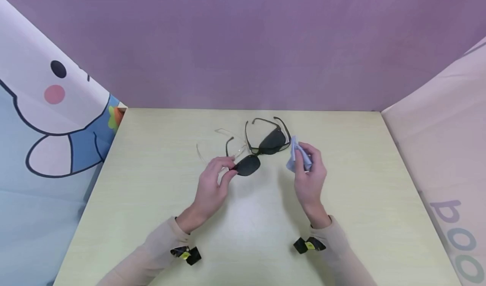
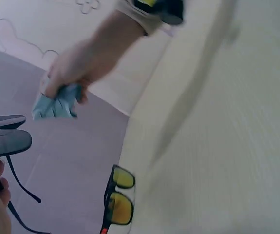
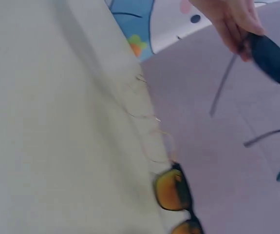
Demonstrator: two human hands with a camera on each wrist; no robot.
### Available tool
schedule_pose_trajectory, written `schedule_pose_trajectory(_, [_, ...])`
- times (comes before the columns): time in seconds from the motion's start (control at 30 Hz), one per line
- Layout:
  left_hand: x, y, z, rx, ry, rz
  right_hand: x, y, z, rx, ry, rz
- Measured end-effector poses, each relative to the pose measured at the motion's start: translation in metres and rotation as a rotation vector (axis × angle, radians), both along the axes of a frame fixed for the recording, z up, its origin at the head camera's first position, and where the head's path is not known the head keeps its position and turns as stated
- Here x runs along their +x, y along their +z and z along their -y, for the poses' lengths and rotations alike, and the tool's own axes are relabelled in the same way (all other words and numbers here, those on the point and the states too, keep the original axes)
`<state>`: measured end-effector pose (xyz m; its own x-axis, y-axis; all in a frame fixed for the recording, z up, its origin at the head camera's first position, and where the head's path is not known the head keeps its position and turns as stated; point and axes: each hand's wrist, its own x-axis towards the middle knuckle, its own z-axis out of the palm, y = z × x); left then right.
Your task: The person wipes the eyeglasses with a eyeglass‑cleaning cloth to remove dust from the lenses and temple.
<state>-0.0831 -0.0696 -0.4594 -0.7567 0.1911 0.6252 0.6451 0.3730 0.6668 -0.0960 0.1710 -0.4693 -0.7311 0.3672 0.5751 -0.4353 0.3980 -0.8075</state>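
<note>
My left hand [image 1: 213, 184] pinches dark-lensed sunglasses [image 1: 247, 165] at one outer corner of the frame. They are held up over the table, tilted, with the temples pointing away. In my right hand [image 1: 310, 180] is a folded light blue cloth [image 1: 292, 161], gripped between thumb and fingers, just right of the sunglasses and apart from them. The left wrist view also shows the cloth [image 2: 57, 103] bunched in the right hand. In the right wrist view, the left hand's fingertips [image 3: 247, 46] close at the hinge beside one lens.
A second pair of sunglasses, with orange-yellow lenses [image 3: 171, 191], lies on the table behind the held pair, partly covered by it in the head view. Left of it lie thin wire-framed eyeglasses [image 3: 154, 161]. A purple curtain [image 1: 243, 45] stands behind the pale table [image 1: 152, 218], with printed cloth at both sides.
</note>
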Motion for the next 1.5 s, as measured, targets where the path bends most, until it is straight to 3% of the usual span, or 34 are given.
schedule_pose_trajectory(0.1, [0.004,0.003,-0.003,0.19,-0.09,0.189,0.003,-0.009,0.011,0.024,0.077,0.048])
schedule_pose_trajectory(0.2, [0.008,0.008,-0.006,0.363,-0.188,0.388,0.006,-0.012,0.023,0.07,0.188,0.029])
schedule_pose_trajectory(0.3, [0.011,0.011,-0.009,0.457,-0.226,0.551,0.008,-0.014,0.034,0.123,0.293,-0.013])
schedule_pose_trajectory(0.4, [0.013,0.014,-0.013,0.491,-0.215,0.625,0.011,-0.014,0.042,0.134,0.373,-0.036])
schedule_pose_trajectory(0.57, [0.012,0.016,-0.017,0.58,-0.213,0.672,0.015,-0.012,0.047,0.109,0.399,-0.019])
schedule_pose_trajectory(0.7, [0.013,0.016,-0.017,0.707,-0.282,0.693,0.017,-0.008,0.048,0.122,0.429,0.013])
schedule_pose_trajectory(0.8, [0.013,0.015,-0.017,0.763,-0.326,0.696,0.017,-0.005,0.047,0.237,0.431,-0.011])
schedule_pose_trajectory(0.9, [0.013,0.014,-0.017,0.803,-0.35,0.724,0.015,-0.006,0.044,0.417,0.405,-0.08])
schedule_pose_trajectory(1.0, [0.014,0.015,-0.017,0.828,-0.343,0.753,0.009,-0.01,0.037,0.559,0.365,-0.12])
schedule_pose_trajectory(1.1, [0.014,0.016,-0.014,0.84,-0.319,0.76,0.004,-0.016,0.028,0.638,0.308,-0.129])
schedule_pose_trajectory(1.23, [0.014,0.017,-0.013,0.855,-0.323,0.736,0.002,-0.016,0.025,0.653,0.288,-0.117])
schedule_pose_trajectory(1.4, [0.012,0.018,-0.017,0.849,-0.392,0.692,0.007,-0.005,0.036,0.605,0.334,-0.138])
schedule_pose_trajectory(1.5, [0.012,0.019,-0.019,0.841,-0.411,0.678,0.008,0.0,0.039,0.61,0.32,-0.177])
